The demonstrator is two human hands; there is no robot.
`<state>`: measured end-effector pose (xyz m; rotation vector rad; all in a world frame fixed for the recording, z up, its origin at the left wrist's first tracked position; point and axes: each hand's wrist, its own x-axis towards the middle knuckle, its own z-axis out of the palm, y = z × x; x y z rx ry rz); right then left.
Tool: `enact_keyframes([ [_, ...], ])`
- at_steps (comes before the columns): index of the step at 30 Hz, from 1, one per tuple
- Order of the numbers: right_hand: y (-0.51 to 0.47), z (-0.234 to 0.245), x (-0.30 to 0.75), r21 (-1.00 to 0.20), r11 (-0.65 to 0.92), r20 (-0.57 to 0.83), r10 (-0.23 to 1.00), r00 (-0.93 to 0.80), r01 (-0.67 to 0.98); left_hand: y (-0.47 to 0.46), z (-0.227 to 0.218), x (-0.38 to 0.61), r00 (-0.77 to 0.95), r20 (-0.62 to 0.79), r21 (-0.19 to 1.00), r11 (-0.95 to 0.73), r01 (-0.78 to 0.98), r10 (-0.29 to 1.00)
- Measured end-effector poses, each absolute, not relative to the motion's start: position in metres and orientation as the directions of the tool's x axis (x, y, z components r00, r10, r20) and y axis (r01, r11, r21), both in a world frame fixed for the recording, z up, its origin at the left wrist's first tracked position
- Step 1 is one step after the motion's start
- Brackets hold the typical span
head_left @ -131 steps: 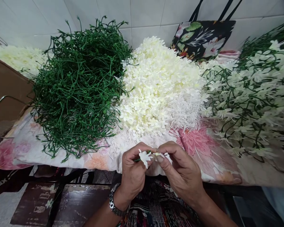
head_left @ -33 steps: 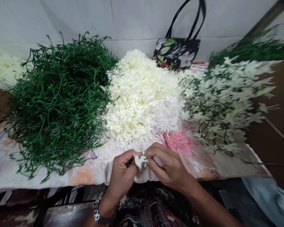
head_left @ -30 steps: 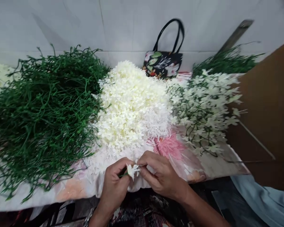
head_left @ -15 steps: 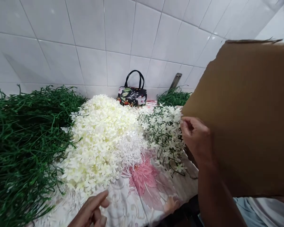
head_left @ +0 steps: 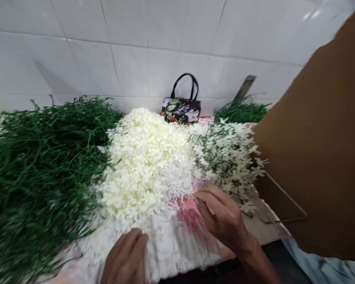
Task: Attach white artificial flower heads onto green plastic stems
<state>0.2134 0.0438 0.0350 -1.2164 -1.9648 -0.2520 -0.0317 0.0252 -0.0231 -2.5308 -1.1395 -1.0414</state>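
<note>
Our right hand [head_left: 220, 213] is hovering near the white filaments [head_left: 179, 177], at the near right edge of the blossom heap [head_left: 139, 157]; we are not managing to tell whether its thumb and fingers are pinching anything. Our left hand [head_left: 126, 258] is curling loosely on the near side of the heap, over the patterned cloth [head_left: 168, 252], its underside hidden, so its grip is staying unclear to us. Right of the heap, stemmed white flowers [head_left: 230, 154] are lying gathered; we are judging these to be the assembled share. Plenty is seemingly awaiting us: the blossoms are lying loose, and left of the heap, bare green stems [head_left: 47, 165] are forming a large tangle. Behind the heap, a floral handbag [head_left: 182, 110] is standing.
</note>
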Motion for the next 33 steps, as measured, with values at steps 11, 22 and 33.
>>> enact_keyframes([
  [11,0.028,0.006,0.164,-0.556,0.619,0.471,0.784,-0.403,0.555,0.011,0.002,-0.024,0.037,0.207,0.964,-0.21,0.163,0.978],
  [22,0.025,0.014,0.14,-0.755,0.567,0.435,0.809,-0.396,0.329,0.004,-0.003,-0.013,0.03,-0.051,0.964,0.057,-0.259,0.998],
  [33,0.015,0.01,0.143,-0.771,0.52,0.423,0.849,-0.316,0.366,0.003,0.01,-0.013,0.147,0.33,0.913,-0.355,0.199,0.932],
])
